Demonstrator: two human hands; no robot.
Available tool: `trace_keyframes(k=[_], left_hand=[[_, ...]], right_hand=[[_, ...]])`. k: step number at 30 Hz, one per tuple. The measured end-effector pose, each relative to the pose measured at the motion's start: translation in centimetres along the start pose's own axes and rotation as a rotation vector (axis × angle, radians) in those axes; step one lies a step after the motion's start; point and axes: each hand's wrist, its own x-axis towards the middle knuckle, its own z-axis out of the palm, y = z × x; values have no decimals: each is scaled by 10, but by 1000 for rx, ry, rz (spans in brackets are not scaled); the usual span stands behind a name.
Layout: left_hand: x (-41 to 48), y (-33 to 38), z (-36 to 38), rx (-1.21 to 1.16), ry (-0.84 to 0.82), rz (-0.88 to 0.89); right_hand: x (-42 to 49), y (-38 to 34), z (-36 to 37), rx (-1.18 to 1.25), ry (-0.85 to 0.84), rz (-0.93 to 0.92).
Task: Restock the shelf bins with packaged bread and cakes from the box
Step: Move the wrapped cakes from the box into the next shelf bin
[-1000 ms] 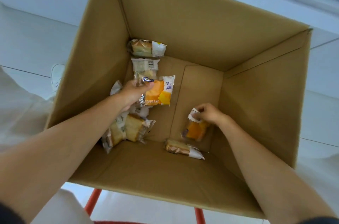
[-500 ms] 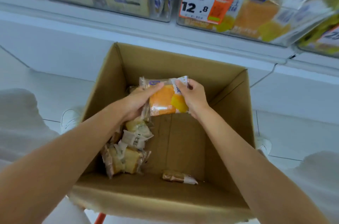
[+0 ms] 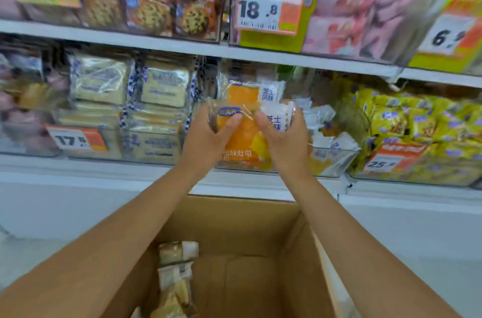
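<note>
Orange price tags [image 3: 270, 7], white base panel [image 3: 65, 210]

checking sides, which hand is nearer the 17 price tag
Left. The left hand grips the orange packet right of the 17 price tag; the right hand is farther right.

Lower shelf [image 3: 78, 167] carries clear bins [image 3: 336, 161]: pale bread packs [image 3: 161, 88] at 9 o'clock, orange toast packs [image 3: 241, 93] centre, yellow packs [image 3: 417, 122] at 3 o'clock; upper shelf [image 3: 156, 43] holds cookie packs [image 3: 148, 10] at 11 o'clock, pink packs [image 3: 352, 20] at 1 o'clock
</note>
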Motion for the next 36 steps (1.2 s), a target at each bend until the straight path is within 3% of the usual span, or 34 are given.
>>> trace_keyframes(k=[2,5,6,9,14,17,21,26,31,36], left_hand=[[34,1,5,125,40,82],[72,-19,11,600,125,156],[79,-26,14,662,144,159],[92,-31,17,680,182,218],[77,-33,20,482,256,330],[66,-45,17,726,270,468],[71,-48,12,932,126,373],[64,-41,6,922,80,373],[50,-32,13,843,112,445],[56,-26,37,1017,70,532]], right_hand=[[29,3,7,-56,77,-33],[55,27,26,-201,133,23],[58,34,31,-187,133,34],[64,44,39,-98,172,13],[62,45,35,-140,125,-26],[49,43,25,-251,93,-22],[41,47,19,-410,-3,-88],[31,43,20,-355,205,-128],[32,34,4,-174,161,-56],[60,35,-54,-10,351,61]])
